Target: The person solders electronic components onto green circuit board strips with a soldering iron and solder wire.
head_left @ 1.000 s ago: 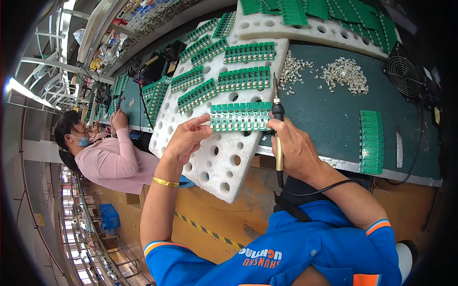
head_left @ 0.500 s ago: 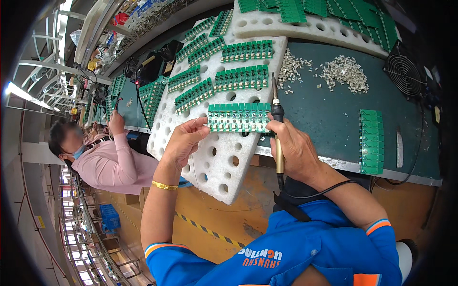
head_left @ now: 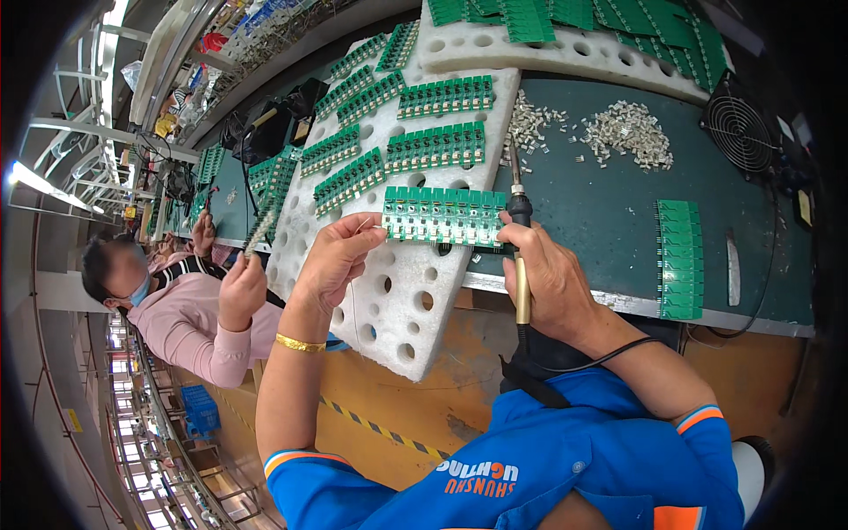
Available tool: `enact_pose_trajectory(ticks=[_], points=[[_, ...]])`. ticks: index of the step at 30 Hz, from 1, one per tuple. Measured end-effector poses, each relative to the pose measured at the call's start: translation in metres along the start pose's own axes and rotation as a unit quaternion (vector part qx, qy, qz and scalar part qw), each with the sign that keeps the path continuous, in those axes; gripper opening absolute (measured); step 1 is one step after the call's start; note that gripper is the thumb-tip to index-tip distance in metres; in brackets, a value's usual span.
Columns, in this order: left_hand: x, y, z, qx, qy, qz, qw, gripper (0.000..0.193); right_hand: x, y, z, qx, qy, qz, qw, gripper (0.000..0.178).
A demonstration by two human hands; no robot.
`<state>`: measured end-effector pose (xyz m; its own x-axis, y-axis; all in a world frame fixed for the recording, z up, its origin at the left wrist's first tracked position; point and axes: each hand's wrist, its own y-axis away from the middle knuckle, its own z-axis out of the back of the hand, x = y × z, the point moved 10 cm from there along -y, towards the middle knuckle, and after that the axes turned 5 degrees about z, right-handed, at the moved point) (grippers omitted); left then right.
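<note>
A green circuit board panel (head_left: pixel 442 217) with rows of small white parts is held up between my two hands, over the white foam sheet. My left hand (head_left: pixel 336 258) pinches the panel's left end, and a thin wire (head_left: pixel 352 300) runs down from its fingers. In my right hand (head_left: pixel 556 281) is a soldering iron (head_left: pixel 522 274), its tip pointing up and away, past the panel's right end. The thumb and finger of that hand also touch the panel's right edge. The iron's tip is apart from the panel.
Several populated panels (head_left: pixel 435 146) lie on the foam sheet (head_left: pixel 371 300). Two heaps of small white connectors (head_left: pixel 629 134) are on the green bench (head_left: pixel 583 221). Right of them are another panel (head_left: pixel 679 259), a metal blade (head_left: pixel 732 267) and a black fan (head_left: pixel 741 122). A co-worker (head_left: pixel 185 305) sits at left.
My panel has tilted slightly, and the thumb of my left hand has shifted at its end. The co-worker has raised a strip of board in one hand. The whole view has shifted a little.
</note>
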<state>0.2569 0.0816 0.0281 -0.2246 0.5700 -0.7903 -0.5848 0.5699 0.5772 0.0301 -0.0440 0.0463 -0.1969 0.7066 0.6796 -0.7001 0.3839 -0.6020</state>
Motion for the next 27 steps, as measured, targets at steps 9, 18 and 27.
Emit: enact_pose_trajectory(ticks=[9, 18, 27], points=[[-0.006, -0.009, -0.026, 0.057, -0.009, 0.007, 0.998, 0.025, -0.002, 0.009, 0.023, -0.032, 0.006, -0.012, 0.999, 0.041], [-0.006, -0.012, -0.047, 0.06, -0.024, 0.021, 0.998, 0.021, 0.0, 0.023, 0.038, -0.03, 0.023, -0.035, 0.999, 0.039], [-0.019, -0.017, -0.072, 0.083, -0.07, 0.005, 0.994, 0.017, -0.002, 0.037, 0.053, -0.043, 0.032, -0.051, 0.997, 0.039]])
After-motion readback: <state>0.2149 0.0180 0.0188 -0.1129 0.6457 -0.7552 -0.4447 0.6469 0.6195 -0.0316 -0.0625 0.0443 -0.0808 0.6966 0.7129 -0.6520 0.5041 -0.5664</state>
